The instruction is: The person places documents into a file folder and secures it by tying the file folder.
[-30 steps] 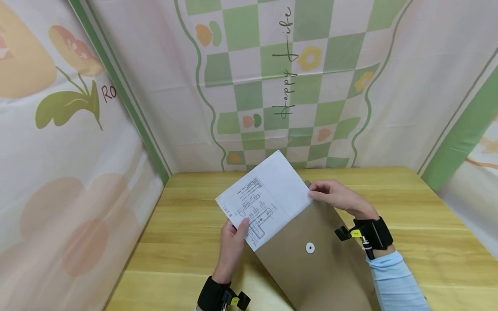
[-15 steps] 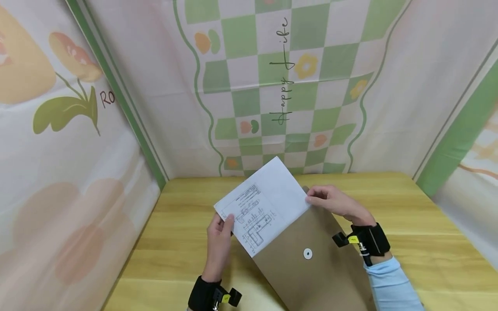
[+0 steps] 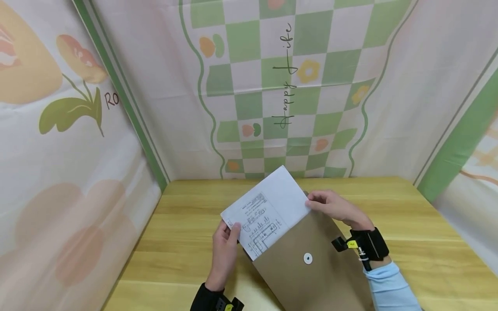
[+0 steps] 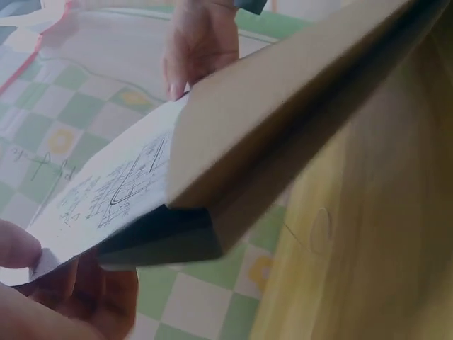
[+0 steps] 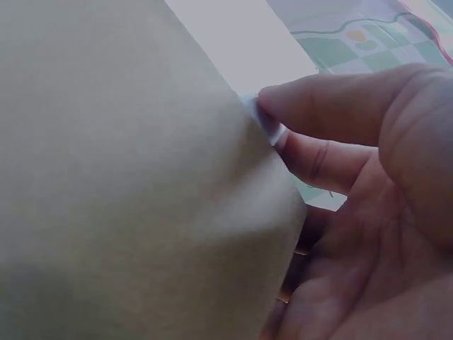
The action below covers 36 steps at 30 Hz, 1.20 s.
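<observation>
A white paper sheet (image 3: 280,194) with a printed line drawing sticks out of the mouth of a brown document envelope (image 3: 323,280). My left hand (image 3: 225,252) pinches the sheet by its left edge, thumb on top and fingers beneath. With thumb and forefinger, my right hand (image 3: 336,207) pinches the sheet's right edge at the envelope's mouth. In the right wrist view the sheet's edge (image 5: 267,122) bends between those fingertips. A white round button (image 3: 308,258) sits on the envelope. The left wrist view shows the envelope's folded side (image 4: 290,134) and a dark flap (image 4: 163,241) under the sheet.
The envelope is held over a wooden table (image 3: 175,259). Behind the table hangs a curtain (image 3: 249,77) with green checks, and another printed curtain (image 3: 78,181) runs along the left side. The lower part of the envelope runs out of the head view.
My left hand has shifted up along the sheet's edge toward its left corner. Slightly less of the sheet now shows above the envelope's mouth. The right hand keeps its pinch.
</observation>
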Available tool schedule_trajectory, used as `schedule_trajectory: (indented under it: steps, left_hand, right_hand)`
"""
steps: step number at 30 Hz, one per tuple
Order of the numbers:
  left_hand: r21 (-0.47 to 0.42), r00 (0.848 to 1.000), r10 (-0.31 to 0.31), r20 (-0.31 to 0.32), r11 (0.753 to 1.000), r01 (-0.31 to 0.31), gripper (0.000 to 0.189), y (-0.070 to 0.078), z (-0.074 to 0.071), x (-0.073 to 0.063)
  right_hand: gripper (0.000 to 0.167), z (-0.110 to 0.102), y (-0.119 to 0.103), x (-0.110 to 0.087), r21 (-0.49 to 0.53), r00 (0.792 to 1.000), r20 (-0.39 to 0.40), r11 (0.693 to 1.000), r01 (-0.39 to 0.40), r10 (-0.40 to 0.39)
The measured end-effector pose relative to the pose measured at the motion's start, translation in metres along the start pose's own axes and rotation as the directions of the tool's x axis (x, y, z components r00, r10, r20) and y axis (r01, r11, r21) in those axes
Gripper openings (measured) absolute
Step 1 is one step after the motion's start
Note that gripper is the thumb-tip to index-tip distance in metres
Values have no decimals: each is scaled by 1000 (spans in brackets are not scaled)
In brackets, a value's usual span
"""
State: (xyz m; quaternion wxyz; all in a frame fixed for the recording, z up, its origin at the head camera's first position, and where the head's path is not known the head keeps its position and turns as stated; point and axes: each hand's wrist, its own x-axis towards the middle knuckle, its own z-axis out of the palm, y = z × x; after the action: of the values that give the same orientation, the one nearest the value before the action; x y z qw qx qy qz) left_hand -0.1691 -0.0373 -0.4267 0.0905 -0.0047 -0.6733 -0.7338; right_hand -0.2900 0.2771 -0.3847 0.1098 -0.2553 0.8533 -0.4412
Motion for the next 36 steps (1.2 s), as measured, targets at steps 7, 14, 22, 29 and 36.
schedule_trajectory:
  steps: [7,14,22,29,36]
  left_hand:
    - [-32,992,26,-126,999,-31,28,7,7,7]
    - [-68,989,-30,-142,997,20,29,4,14,-1]
    - [10,997,53,-56,999,-52,30,2,18,-4]
    - [12,993,61,-104,998,-61,31,4,15,-2]
    - [27,987,31,-159,999,-27,31,3,12,-6]
  right_hand:
    - [20,-3,-2,0,30,1000,-31,1000,-6,7]
    - [19,-5,-3,-3,39,999,-41,999,-14,16]
    - [21,-9,-5,-6,41,998,-64,999,-26,28]
    - [24,-3,-9,-5,79,995,-89,996,-37,44]
    - [37,5,-10,0,163,980,-144,980,-110,134]
